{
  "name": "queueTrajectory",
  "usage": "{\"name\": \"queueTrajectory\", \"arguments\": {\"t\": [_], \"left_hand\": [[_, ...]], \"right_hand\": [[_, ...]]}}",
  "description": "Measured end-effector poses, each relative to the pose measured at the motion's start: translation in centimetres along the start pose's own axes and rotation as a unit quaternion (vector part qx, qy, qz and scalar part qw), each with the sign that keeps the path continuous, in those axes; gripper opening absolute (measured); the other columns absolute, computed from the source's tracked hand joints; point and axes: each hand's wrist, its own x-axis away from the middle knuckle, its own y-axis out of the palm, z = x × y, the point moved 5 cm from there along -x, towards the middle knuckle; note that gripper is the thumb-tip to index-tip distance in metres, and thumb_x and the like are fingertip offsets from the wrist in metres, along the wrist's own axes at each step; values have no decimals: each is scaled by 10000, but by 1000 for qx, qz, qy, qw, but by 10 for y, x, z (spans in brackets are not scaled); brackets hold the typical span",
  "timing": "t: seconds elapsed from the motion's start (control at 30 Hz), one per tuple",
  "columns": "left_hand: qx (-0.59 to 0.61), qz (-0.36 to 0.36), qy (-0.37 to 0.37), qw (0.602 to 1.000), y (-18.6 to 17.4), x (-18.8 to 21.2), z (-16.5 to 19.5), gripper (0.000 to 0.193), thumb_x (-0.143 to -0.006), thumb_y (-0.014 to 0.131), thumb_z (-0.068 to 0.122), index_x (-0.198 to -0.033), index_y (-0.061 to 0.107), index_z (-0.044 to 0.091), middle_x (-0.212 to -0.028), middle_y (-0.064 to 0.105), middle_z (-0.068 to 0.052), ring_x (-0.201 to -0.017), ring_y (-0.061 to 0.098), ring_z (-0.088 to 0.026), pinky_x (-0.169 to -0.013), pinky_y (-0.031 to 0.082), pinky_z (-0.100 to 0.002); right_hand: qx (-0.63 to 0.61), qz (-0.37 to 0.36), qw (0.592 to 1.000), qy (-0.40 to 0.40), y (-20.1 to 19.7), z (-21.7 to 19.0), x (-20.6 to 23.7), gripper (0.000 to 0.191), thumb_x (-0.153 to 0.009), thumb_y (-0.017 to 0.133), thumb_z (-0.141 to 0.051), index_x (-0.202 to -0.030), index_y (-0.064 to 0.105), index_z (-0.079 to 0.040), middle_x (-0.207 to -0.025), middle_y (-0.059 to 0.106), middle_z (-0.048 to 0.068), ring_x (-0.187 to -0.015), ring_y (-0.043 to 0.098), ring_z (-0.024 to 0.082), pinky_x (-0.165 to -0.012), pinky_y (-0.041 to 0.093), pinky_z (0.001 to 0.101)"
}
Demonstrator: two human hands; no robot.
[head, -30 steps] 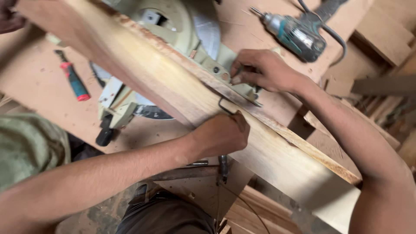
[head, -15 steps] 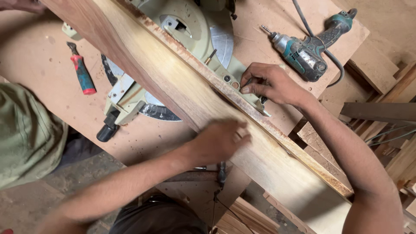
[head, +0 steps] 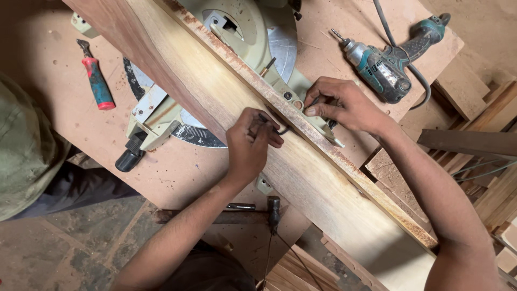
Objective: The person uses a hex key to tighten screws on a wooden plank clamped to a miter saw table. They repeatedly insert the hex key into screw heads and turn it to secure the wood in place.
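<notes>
A long wooden plank (head: 226, 102) lies diagonally across a pale green miter saw (head: 253, 37) on a brown workbench. My left hand (head: 250, 143) rests on the plank and pinches a small dark bent metal tool (head: 277, 129), like a hex key. My right hand (head: 339, 102) sits at the plank's far edge, fingers pressed on the saw's fence beside a bolt (head: 288, 96). Both hands meet near the middle of the plank.
A teal corded drill (head: 382, 62) lies at the back right of the bench. A red-handled tool (head: 97, 81) lies at the left. A hammer (head: 272, 207) sits below the plank. Stacked wood pieces (head: 479, 134) fill the right side. A green-sleeved person (head: 24, 151) stands at left.
The view has shifted so that plank and saw sit higher and more to the right in the picture. My left hand has moved up the plank toward my right hand and the fence.
</notes>
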Motion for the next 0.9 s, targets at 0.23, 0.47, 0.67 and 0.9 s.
{"name": "queueTrajectory", "arguments": {"t": [0.23,0.47,0.67,0.9], "left_hand": [[-9,-24,19,999,8,4,1,55,-1019,524,-69,-1014,559,-28,-886,671,-100,-752,747,-129,-634,657,-257],[-41,-14,42,998,7,9,4,72,-1018,521,-78,-1015,569,-25,-862,680,-94,-745,739,-121,-636,630,-245],[-47,-7,51,998,6,6,3,77,-1017,524,-82,-1009,574,-24,-864,687,-92,-735,739,-117,-630,633,-242],[-15,18,32,999,8,2,2,43,-1020,549,-53,-1003,583,-32,-883,697,-91,-715,725,-111,-602,622,-238]], "right_hand": [[-4,-3,1000,19,1,2,1,254,-894,758,-233,-1058,718,-43,-1010,692,62,-806,665,135,-701,547,298],[10,1,1000,3,0,1,1,249,-895,763,-231,-1052,725,-42,-1034,689,71,-844,661,145,-722,550,302],[2,-4,1000,17,0,2,2,255,-900,764,-245,-1054,720,-46,-1033,688,68,-832,663,147,-727,546,308],[-4,-5,1000,21,-1,1,2,251,-903,763,-235,-1063,716,-48,-1026,684,67,-818,660,141,-721,541,305]]}}
